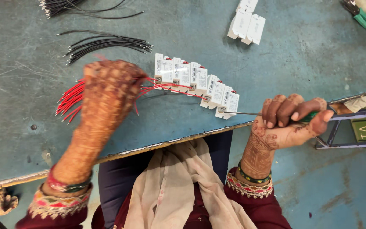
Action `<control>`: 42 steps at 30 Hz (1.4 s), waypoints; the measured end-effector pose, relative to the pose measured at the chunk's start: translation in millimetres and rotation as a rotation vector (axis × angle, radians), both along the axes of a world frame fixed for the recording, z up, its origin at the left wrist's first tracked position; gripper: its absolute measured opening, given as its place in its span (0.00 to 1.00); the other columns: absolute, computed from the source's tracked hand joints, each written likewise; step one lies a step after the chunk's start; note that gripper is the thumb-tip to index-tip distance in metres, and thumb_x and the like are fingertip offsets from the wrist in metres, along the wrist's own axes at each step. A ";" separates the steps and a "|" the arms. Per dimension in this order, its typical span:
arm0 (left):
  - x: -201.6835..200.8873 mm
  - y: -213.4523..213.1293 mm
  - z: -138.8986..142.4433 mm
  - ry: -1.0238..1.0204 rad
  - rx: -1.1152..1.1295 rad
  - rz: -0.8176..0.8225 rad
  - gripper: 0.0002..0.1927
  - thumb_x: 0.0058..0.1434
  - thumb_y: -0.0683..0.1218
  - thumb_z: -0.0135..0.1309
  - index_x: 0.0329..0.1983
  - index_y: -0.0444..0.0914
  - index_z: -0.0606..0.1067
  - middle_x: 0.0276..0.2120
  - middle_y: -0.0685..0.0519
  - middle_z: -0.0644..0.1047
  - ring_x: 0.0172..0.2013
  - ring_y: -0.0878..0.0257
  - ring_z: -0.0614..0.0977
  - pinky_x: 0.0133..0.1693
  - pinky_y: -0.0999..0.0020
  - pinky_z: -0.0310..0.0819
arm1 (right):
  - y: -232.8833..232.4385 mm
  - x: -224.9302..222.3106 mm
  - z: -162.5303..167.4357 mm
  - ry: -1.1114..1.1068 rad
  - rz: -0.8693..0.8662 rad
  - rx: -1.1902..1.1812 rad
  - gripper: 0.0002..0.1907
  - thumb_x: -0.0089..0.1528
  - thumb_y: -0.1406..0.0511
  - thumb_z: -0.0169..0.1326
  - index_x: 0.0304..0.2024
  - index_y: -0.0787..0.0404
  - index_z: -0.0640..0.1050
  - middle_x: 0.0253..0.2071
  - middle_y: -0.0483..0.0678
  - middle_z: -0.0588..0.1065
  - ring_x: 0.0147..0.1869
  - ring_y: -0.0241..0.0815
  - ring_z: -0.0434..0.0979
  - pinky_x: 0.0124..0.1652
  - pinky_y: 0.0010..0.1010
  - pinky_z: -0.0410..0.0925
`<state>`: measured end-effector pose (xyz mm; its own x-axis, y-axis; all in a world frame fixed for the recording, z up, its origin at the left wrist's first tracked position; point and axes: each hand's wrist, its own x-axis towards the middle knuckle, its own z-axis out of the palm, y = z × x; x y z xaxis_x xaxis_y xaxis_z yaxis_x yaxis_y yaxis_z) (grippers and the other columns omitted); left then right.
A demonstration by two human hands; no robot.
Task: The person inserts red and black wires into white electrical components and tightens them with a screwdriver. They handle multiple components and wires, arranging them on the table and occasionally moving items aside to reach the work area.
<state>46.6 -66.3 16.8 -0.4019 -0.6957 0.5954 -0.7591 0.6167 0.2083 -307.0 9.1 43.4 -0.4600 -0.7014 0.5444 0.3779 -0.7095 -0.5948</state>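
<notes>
We see the right hand (291, 121) curled tight around the green handle of a screwdriver (272, 114), its thin shaft running level to the nearest of the white driver boxes (196, 85), with the tip at that box's end terminal. These boxes lie in a fanned row near the front edge of the blue-grey table (301, 59), each with a red lead at its top.

The left hand (109, 91) is blurred; its fingers bend over the red wires (70, 101), which spread out beside it and run on toward the boxes. We cannot tell whether it grips them or merely rests on them.

Further back lie a bundle of black wires (106, 44) and three more white boxes (246, 23). Green-handled pliers (359, 15) are cut off at the top corner, and a second black bundle at the top edge.
</notes>
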 end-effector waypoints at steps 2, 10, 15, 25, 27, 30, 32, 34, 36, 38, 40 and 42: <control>-21.7 7.1 -2.3 0.057 -0.021 -0.055 0.12 0.70 0.45 0.61 0.55 0.45 0.78 0.50 0.55 0.75 0.54 0.56 0.77 0.56 0.52 0.66 | -1.8 0.8 -0.1 0.014 0.000 0.002 0.27 0.76 0.48 0.43 0.28 0.58 0.60 0.13 0.45 0.53 0.09 0.34 0.44 0.13 0.25 0.45; -138.8 48.6 -43.3 0.368 0.390 -0.279 0.09 0.65 0.47 0.57 0.48 0.43 0.79 0.46 0.52 0.75 0.46 0.54 0.81 0.44 0.55 0.78 | -2.4 1.7 6.5 -0.046 -0.043 0.032 0.24 0.72 0.50 0.45 0.29 0.57 0.60 0.12 0.45 0.53 0.08 0.35 0.44 0.09 0.25 0.45; -156.8 45.7 -56.0 0.384 0.503 -0.255 0.08 0.68 0.48 0.55 0.47 0.42 0.79 0.43 0.49 0.74 0.43 0.51 0.81 0.40 0.54 0.76 | -1.1 4.1 10.8 0.049 -0.030 0.026 0.27 0.75 0.49 0.45 0.28 0.57 0.60 0.12 0.44 0.52 0.08 0.33 0.43 0.12 0.25 0.45; -155.8 47.7 -55.5 0.393 0.489 -0.272 0.08 0.68 0.47 0.54 0.47 0.40 0.78 0.44 0.49 0.73 0.44 0.51 0.81 0.40 0.54 0.77 | -2.5 12.2 13.7 -0.007 -0.091 0.062 0.25 0.73 0.49 0.44 0.29 0.57 0.61 0.11 0.45 0.53 0.08 0.33 0.43 0.09 0.23 0.44; -156.0 47.8 -56.6 0.401 0.490 -0.283 0.08 0.69 0.46 0.53 0.48 0.40 0.78 0.45 0.49 0.74 0.44 0.51 0.81 0.41 0.54 0.77 | -2.4 13.4 15.4 -0.022 -0.088 0.067 0.24 0.72 0.49 0.44 0.29 0.57 0.61 0.11 0.45 0.53 0.08 0.33 0.44 0.09 0.24 0.45; -157.1 48.1 -56.6 0.294 0.462 -0.301 0.08 0.67 0.46 0.53 0.47 0.41 0.78 0.45 0.48 0.74 0.44 0.51 0.81 0.39 0.53 0.77 | -2.9 16.5 16.9 -0.028 -0.078 0.074 0.26 0.74 0.48 0.45 0.30 0.58 0.60 0.11 0.46 0.53 0.09 0.33 0.44 0.09 0.24 0.45; -158.8 49.0 -56.4 0.296 0.426 -0.277 0.09 0.67 0.45 0.53 0.48 0.40 0.77 0.47 0.47 0.74 0.45 0.50 0.81 0.40 0.53 0.78 | -5.1 19.2 17.0 0.038 -0.074 0.069 0.26 0.73 0.47 0.45 0.29 0.57 0.60 0.12 0.44 0.53 0.08 0.33 0.44 0.09 0.24 0.45; -161.3 49.9 -56.4 0.299 0.386 -0.264 0.10 0.66 0.44 0.53 0.49 0.40 0.76 0.48 0.46 0.74 0.46 0.50 0.81 0.40 0.54 0.78 | -9.7 22.0 16.8 0.174 -0.061 0.051 0.26 0.71 0.46 0.44 0.25 0.54 0.59 0.12 0.41 0.52 0.07 0.31 0.44 0.07 0.25 0.46; -164.1 50.9 -56.7 0.299 0.340 -0.261 0.13 0.63 0.43 0.53 0.51 0.39 0.76 0.51 0.45 0.74 0.47 0.50 0.81 0.41 0.54 0.79 | -8.8 27.1 16.0 0.235 0.020 0.053 0.29 0.73 0.46 0.44 0.26 0.55 0.57 0.12 0.42 0.51 0.08 0.31 0.44 0.10 0.25 0.46; -166.9 51.2 -56.8 0.271 0.376 -0.234 0.11 0.64 0.44 0.54 0.50 0.38 0.75 0.50 0.46 0.75 0.46 0.50 0.81 0.41 0.54 0.79 | -7.1 30.3 16.8 0.252 0.057 0.070 0.29 0.74 0.45 0.44 0.27 0.55 0.56 0.12 0.42 0.51 0.10 0.31 0.44 0.11 0.24 0.45; -168.3 50.9 -55.8 0.253 0.383 -0.224 0.11 0.64 0.45 0.55 0.49 0.38 0.75 0.51 0.46 0.75 0.46 0.51 0.81 0.42 0.55 0.79 | -6.1 32.3 17.9 0.229 0.059 0.094 0.28 0.72 0.45 0.44 0.29 0.55 0.56 0.12 0.42 0.52 0.10 0.31 0.44 0.12 0.24 0.46; -168.0 50.4 -53.5 0.245 0.363 -0.235 0.12 0.62 0.44 0.56 0.48 0.37 0.74 0.51 0.45 0.75 0.46 0.50 0.81 0.42 0.55 0.79 | -6.4 33.0 18.9 0.212 0.074 0.096 0.27 0.71 0.45 0.44 0.29 0.55 0.56 0.12 0.42 0.52 0.10 0.31 0.45 0.11 0.24 0.46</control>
<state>-121.4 -15.9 -36.7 -0.4513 -0.7832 0.4277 -0.5100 0.6197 0.5966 -274.0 2.7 62.4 -0.2879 -0.7824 0.5522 0.2863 -0.6206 -0.7300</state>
